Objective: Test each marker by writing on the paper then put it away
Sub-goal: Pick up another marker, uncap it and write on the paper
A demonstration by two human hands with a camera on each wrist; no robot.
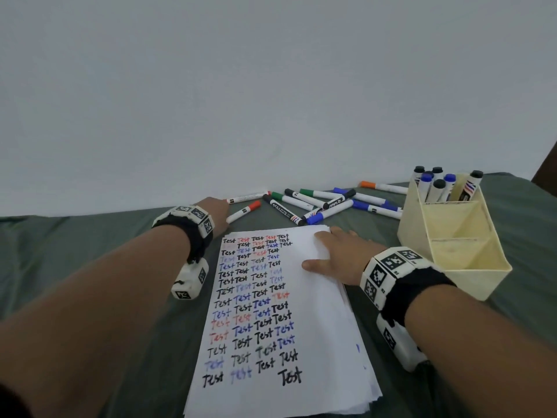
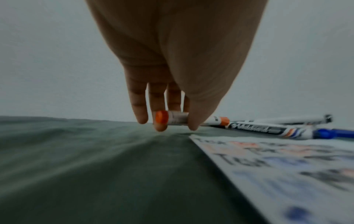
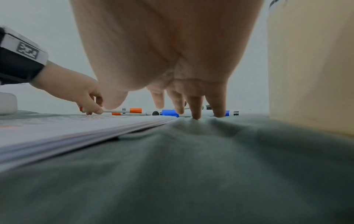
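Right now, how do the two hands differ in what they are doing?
The left hand reaches to the far edge of the table and pinches an orange-capped marker between thumb and fingers; the right hand holds nothing. The left hand's fingers are curled round the marker's barrel, while the right hand lies flat, fingers spread, on the upper right of the paper. Both wear a tagged wrist camera band.

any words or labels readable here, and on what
"Test", handwritten many times in black, blue and red on the paper.
Brand prints on the marker barrels: too small or blurred to read.
Square coded tags on the wristbands: patterns, not text.
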